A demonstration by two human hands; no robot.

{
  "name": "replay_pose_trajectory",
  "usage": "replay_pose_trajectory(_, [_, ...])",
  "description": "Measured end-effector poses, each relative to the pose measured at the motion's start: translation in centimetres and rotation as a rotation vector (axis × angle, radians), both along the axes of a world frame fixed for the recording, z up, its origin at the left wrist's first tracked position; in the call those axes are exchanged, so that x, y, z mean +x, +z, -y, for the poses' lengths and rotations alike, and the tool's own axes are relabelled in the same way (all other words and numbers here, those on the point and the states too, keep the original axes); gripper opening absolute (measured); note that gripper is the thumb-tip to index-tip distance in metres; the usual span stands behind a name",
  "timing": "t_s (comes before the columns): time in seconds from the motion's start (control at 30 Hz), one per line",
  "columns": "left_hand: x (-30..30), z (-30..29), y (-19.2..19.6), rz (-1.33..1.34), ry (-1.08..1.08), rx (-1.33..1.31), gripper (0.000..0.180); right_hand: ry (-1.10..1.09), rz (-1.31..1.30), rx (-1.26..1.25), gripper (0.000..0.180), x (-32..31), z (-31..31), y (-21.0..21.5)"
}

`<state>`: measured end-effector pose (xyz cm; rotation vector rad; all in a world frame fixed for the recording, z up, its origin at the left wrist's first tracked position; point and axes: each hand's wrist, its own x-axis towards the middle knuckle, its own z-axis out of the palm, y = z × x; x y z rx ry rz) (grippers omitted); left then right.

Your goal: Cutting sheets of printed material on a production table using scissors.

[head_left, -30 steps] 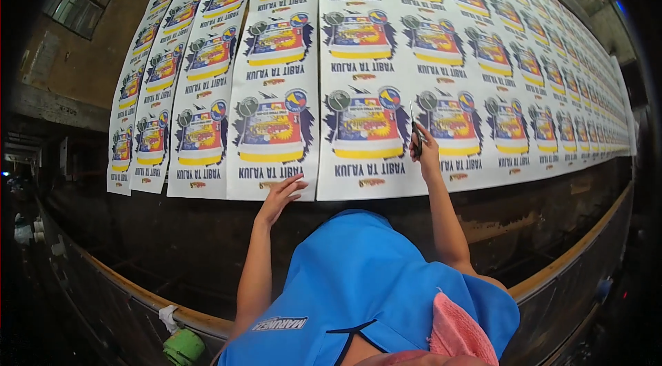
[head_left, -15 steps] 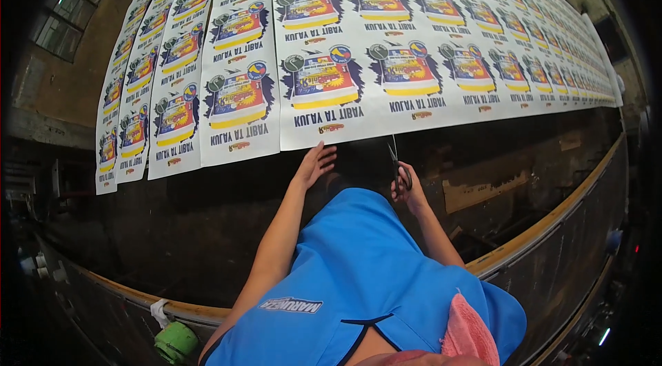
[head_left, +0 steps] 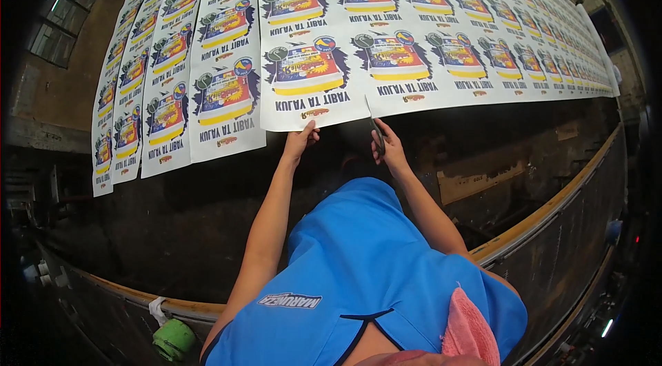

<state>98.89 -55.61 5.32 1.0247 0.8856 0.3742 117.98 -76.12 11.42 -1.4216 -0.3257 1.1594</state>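
A wide white sheet (head_left: 441,99) printed with rows of repeated colourful pictures spreads out before me. Its near edge is pinched between the thumb and fingers of my left hand (head_left: 301,141). My right hand (head_left: 390,147) grips black-handled scissors (head_left: 377,140), whose blades are at a slit in that edge, between two printed columns. Left of the slit, the sheet's border dips slightly lower. Further left lie several narrower printed strips (head_left: 207,150), side by side and partly overlapping, their lower ends hanging over the dark area below.
A wooden-topped rail (head_left: 510,243) curves along the right side, and another wooden edge (head_left: 196,309) runs at lower left. Beside that stands a green round object (head_left: 173,340). A brown flat piece (head_left: 479,184) lies on the dark surface right of my right hand.
My left hand has moved left and up and taken hold of the sheet's edge. My right hand has brought the scissors up and left, and a slit now shows in the edge.
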Motion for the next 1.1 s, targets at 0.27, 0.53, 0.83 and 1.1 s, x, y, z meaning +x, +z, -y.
replay_pose_trajectory(0.27, [-0.6, -0.1, 0.3, -0.052, -0.013, -0.017, 0.024, -0.013, -0.043, 0.024, 0.053, 3.7, -5.1, -1.8])
replay_pose_trajectory(0.53, [0.7, -0.4, 3.0, -0.158, 0.028, -0.171, 0.024, 0.029, -0.018, 0.077, 0.051, 13.0, -16.6, -6.4])
replay_pose_trajectory(0.83, [1.5, -1.5, 5.8, -0.197, 0.141, -0.275, 0.020, 0.058, -0.031, 0.081, 0.048, 22.2, -32.2, -7.8])
replay_pose_trajectory(1.1, [3.1, 0.3, 6.8, -0.301, 0.303, -0.193, 0.020, 0.062, 0.189, 0.146, 0.047, 30.0, -48.2, -10.5])
